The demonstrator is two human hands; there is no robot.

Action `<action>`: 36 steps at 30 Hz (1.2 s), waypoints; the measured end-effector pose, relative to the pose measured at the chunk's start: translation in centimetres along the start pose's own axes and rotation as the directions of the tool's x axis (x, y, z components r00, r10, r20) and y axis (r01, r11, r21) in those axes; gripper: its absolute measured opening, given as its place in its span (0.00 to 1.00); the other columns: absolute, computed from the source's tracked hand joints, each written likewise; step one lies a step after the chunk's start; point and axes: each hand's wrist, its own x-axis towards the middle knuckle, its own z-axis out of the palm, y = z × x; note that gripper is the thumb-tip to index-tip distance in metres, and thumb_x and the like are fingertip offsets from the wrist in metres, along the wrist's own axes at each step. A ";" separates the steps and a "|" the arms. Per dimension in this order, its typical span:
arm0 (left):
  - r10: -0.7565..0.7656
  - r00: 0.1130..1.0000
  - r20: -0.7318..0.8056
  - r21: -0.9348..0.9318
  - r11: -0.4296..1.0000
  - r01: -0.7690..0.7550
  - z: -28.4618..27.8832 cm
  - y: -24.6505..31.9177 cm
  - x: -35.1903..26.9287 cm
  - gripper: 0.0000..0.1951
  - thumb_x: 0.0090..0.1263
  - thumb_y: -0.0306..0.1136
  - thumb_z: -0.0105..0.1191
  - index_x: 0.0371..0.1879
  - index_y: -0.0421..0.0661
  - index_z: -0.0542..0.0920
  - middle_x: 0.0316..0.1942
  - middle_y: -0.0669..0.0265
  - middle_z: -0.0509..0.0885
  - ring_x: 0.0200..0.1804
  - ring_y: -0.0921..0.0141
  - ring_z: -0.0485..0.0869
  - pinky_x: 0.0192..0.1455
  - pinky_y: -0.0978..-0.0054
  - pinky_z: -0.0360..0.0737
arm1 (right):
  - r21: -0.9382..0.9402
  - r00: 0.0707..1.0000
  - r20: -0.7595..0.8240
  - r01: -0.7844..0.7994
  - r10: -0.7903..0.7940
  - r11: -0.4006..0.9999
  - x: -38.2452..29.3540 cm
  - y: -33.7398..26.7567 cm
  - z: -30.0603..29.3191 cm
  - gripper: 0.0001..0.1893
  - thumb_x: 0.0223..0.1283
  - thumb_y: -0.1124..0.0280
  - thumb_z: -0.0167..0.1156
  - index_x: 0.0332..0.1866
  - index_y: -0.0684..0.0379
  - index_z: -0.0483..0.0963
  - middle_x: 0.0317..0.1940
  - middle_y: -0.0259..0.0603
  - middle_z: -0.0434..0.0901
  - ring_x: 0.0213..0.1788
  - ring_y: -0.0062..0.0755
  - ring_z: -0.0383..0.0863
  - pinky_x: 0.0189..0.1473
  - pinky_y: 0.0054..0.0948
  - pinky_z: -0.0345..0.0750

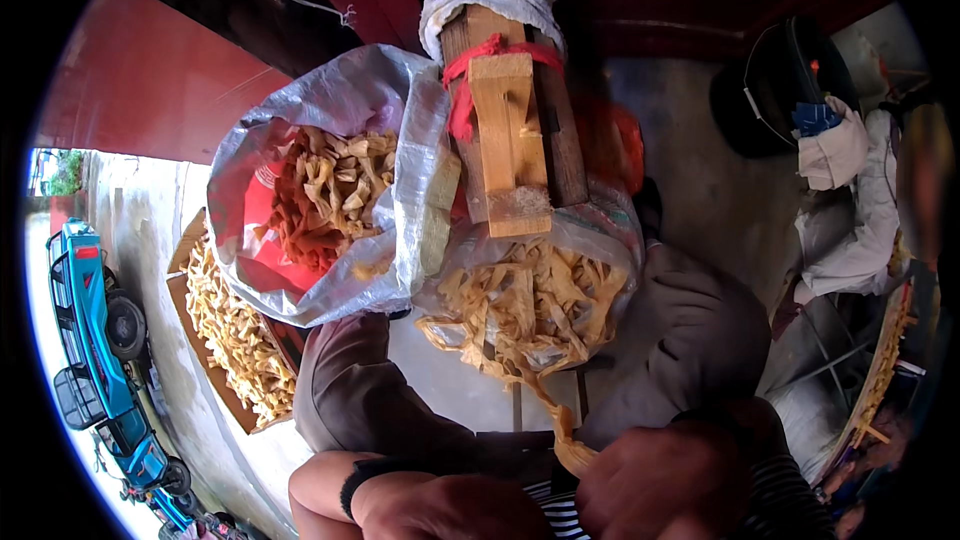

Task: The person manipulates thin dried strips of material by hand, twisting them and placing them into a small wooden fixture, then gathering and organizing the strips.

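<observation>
My right hand is closed around the end of a twisted tan dried strip, low in front of my body. The strip runs up to a loose heap of similar strips in a clear plastic bag between my knees. My left hand is beside the right at the lower edge; its fingers are hidden, so whether it holds anything does not show. Above the heap stands a wooden block on a wooden beam, tied with red cloth.
Left of the beam, a silvery woven sack holds short folded tan pieces. A cardboard box of similar pieces sits on the floor. Blue motor vehicles stand outside. At right are a black bucket and a person's pale sleeve.
</observation>
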 end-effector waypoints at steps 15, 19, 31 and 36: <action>-0.047 0.988 0.148 0.861 0.497 -0.105 0.0 3.3 0.7 0.14 0.67 0.35 0.56 0.43 0.36 0.82 0.35 0.57 0.79 0.31 0.67 0.80 0.30 0.76 0.81 | -0.166 0.932 0.104 -0.327 0.347 0.930 0.6 0.9 -3.6 0.09 0.59 0.67 0.64 0.38 0.61 0.75 0.25 0.37 0.79 0.23 0.34 0.80 0.23 0.30 0.73; -0.266 0.929 -0.256 0.958 0.057 0.281 -0.7 5.2 1.3 0.18 0.55 0.30 0.63 0.43 0.35 0.76 0.29 0.61 0.81 0.25 0.72 0.80 0.26 0.78 0.75 | -0.328 0.780 -0.115 -0.614 0.615 0.718 0.5 1.5 -4.2 0.06 0.63 0.71 0.61 0.39 0.61 0.75 0.26 0.34 0.79 0.25 0.23 0.79 0.28 0.23 0.73; -0.285 0.373 -0.883 0.265 0.354 0.897 -4.9 2.6 -0.5 0.07 0.61 0.25 0.62 0.36 0.41 0.79 0.33 0.71 0.81 0.35 0.82 0.77 0.39 0.83 0.74 | -0.350 0.626 -0.494 -0.778 0.604 0.521 -0.2 3.0 -6.5 0.08 0.63 0.70 0.62 0.35 0.64 0.76 0.27 0.30 0.78 0.29 0.13 0.73 0.32 0.17 0.71; -0.126 0.417 -0.900 0.315 0.472 0.823 -6.9 1.4 -1.3 0.05 0.64 0.26 0.59 0.35 0.41 0.79 0.31 0.72 0.80 0.34 0.82 0.76 0.38 0.84 0.74 | -0.353 0.646 -0.589 -0.746 0.486 0.564 -0.8 4.8 -8.4 0.07 0.61 0.71 0.63 0.35 0.65 0.75 0.25 0.31 0.79 0.29 0.14 0.74 0.32 0.18 0.72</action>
